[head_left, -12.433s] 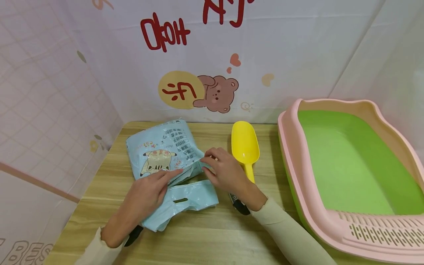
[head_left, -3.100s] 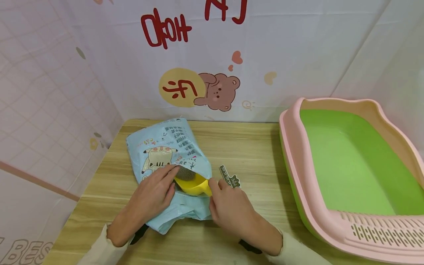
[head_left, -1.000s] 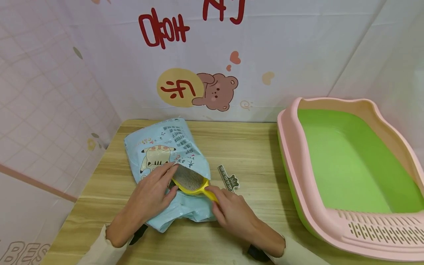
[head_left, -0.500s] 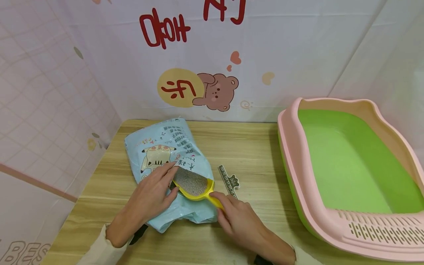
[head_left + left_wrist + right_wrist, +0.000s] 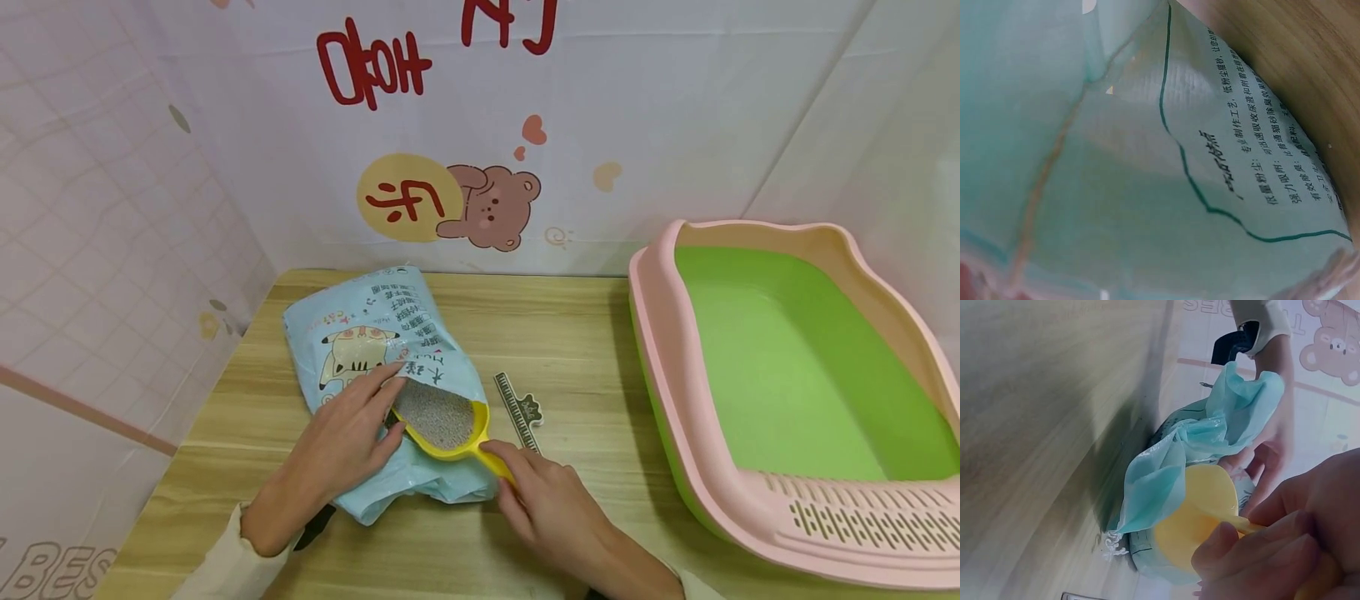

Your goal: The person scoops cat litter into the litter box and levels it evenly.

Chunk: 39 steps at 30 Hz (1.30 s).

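My right hand (image 5: 558, 508) grips the yellow scoop (image 5: 480, 427) by its handle, thumb and fingers closed round it behind the bowl, I think to keep its load of grey grains (image 5: 442, 419) fairly level. My left hand (image 5: 345, 437) lies at the mouth of the bag (image 5: 375, 321), fingers fairly straight on the upper lip and thumb spread apart, probably to make room for the scoop, whose tip that lip hides. The bag lies flat towards the far left corner of the table (image 5: 577, 333), mouth facing me. Near the scoop, 2 things crowd it: the loose lip, and the ruler (image 5: 517, 410), partly hidden behind my right hand. The tray (image 5: 671, 350) stands along the table's right side, rim raised; beyond the far edge is the wall (image 5: 637, 100).
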### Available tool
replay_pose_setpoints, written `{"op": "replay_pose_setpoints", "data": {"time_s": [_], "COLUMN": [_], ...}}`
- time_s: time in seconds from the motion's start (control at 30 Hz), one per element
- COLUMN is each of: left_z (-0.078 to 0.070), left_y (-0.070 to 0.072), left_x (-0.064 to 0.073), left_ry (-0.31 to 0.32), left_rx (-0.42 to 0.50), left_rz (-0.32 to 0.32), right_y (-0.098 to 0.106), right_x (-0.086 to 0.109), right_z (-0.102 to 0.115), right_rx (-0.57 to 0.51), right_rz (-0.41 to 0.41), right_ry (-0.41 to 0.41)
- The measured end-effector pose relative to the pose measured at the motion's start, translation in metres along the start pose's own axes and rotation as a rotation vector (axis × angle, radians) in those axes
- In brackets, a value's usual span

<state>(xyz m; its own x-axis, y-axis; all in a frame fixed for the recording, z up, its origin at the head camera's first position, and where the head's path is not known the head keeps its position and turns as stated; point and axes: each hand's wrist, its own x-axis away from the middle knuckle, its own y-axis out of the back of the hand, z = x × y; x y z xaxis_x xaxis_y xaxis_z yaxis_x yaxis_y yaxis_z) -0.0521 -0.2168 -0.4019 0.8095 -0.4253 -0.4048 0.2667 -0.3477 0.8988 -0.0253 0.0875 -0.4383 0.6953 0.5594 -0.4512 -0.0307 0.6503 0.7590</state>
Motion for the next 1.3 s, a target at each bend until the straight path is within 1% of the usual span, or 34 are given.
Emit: {"op": "replay_pose_setpoints", "data": {"time_s": [0.23,0.43,0.5,0.63,0.77,0.93,1.1,1.3], "left_z": [-0.001,-0.002,-0.002,-0.003,-0.004,-0.003,0.0,0.003], "left_y": [0.003,0.003,0.004,0.005,0.006,0.007,0.008,0.008], "left_x": [-0.002,-0.002,-0.002,-0.002,-0.003,-0.002,-0.003,-0.005], "left_ry": [0.002,-0.003,-0.002,0.004,0.007,0.017,0.028,0.002], "left_rx": [-0.009,-0.014,-0.016,-0.019,-0.026,-0.025,-0.013,0.0], "left_rz": [0.025,0.038,0.042,0.05,0.053,0.071,0.094,0.1], "right_y": [0.006,0.008,0.009,0.012,0.015,0.018,0.02,0.024], "right_x": [0.005,0.01,0.012,0.018,0.023,0.029,0.036,0.044], "right_z": [0.003,0.004,0.004,0.006,0.007,0.004,-0.005,-0.016], "right_rx": [0.01,0.017,0.013,-0.014,-0.028,-0.016,-0.008,-0.032], "right_rz": [-0.008,-0.041,-0.045,-0.028,-0.023,-0.034,-0.049,-0.058], "right_ry": [0.031,0.056,0.053,0.028,0.027,0.064,0.116,0.157]}}
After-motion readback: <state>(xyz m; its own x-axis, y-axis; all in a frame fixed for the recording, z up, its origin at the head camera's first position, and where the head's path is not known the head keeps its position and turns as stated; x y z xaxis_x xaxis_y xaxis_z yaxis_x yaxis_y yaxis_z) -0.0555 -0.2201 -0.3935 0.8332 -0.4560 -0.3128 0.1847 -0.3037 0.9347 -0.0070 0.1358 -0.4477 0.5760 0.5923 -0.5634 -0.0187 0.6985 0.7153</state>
